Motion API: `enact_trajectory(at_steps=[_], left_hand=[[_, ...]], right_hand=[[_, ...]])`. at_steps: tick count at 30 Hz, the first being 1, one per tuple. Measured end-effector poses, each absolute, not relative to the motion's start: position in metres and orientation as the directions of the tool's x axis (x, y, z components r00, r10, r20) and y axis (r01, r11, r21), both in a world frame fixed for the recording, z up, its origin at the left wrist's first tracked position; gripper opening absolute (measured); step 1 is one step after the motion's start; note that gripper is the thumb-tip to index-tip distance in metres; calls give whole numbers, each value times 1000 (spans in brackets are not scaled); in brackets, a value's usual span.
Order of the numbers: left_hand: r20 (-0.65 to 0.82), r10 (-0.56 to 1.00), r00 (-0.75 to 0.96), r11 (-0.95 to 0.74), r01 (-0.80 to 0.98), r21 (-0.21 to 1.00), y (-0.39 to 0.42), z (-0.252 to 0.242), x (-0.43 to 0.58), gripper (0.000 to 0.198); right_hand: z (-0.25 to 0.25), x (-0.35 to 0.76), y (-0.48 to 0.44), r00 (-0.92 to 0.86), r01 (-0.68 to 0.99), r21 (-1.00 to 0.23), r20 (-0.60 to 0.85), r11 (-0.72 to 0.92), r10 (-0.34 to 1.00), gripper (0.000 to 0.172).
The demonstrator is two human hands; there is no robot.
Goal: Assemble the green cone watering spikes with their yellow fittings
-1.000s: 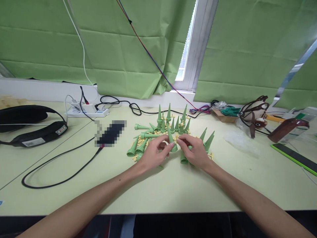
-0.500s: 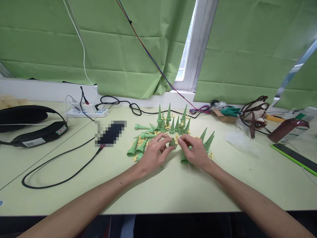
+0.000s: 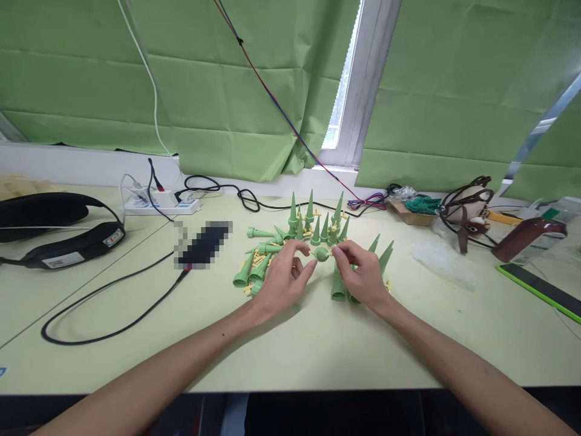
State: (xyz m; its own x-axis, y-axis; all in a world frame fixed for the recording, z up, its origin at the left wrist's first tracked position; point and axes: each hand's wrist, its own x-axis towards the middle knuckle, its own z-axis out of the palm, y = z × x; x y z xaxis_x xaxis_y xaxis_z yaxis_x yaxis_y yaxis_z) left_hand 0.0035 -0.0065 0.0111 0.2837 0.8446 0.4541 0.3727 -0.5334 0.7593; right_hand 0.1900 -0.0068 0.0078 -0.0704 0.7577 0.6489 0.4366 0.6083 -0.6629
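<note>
Between my hands hangs a green plastic spike, its round end turned toward me, with a small yellow peg at its right side. My right hand pinches it by that peg between thumb and forefinger. On its left, my left hand has thumb and forefinger parted near the spike; whether they touch it is hard to tell. Behind them several green spikes stand point up. Further green spikes lie left of my left hand among small yellow pegs. Beneath my right hand, more spikes rest on the table.
At left are a power strip, a black strapped device and a looped black cable. Clear plastic wrap, a dark red bottle and a green-edged phone lie at right. A small cardboard box stands behind.
The green spike has turned so its round end faces me. My left thumb and forefinger have spread apart, while my right fingers have come to the spike's yellow peg.
</note>
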Motion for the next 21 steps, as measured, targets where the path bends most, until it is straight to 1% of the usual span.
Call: enact_trajectory(at_steps=[1,2,5,8,14,21], left_hand=[[435,853,287,-518,374,769,-6,12,3,21],[417,858,300,-509,378,773,-6,13,3,25],[369,860,353,-495,398,772,-6,14,4,44],[353,861,367,-488,399,776,-8,15,4,51],[320,857,403,-474,377,795,-10,17,2,55],[380,843,381,-522,408,749,-8,18,3,49]], right_hand=[[8,190,-7,-59,430,-666,653,610,755,20],[9,190,-7,-50,424,-668,657,612,752,20],[9,189,-8,-46,405,-667,668,625,743,20],[9,189,-8,-66,387,-657,681,647,730,19],[6,190,-9,-147,376,-610,704,697,695,17],[5,190,-7,-161,364,-622,691,693,705,15]])
